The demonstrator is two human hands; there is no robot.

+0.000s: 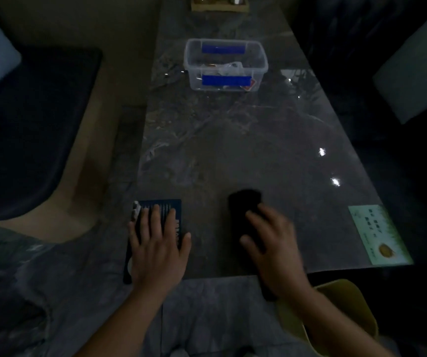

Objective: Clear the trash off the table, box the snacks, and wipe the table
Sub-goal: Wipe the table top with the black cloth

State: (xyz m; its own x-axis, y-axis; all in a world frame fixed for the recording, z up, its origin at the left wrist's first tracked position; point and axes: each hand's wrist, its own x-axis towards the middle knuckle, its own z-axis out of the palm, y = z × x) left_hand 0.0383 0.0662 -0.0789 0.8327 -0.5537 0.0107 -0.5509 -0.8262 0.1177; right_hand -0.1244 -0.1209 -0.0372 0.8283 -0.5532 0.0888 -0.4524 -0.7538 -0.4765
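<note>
The scene is dim. My right hand presses on a dark cloth lying on the marble table near its front edge. My left hand rests flat, fingers spread, on a dark blue flat object at the table's front left corner. A clear plastic box with blue latches stands at the far middle of the table and holds wrapped snacks.
A green printed card lies at the table's front right corner. A wooden tray sits at the far end. Dark chairs stand on the left and right, and a yellow chair is below my right arm.
</note>
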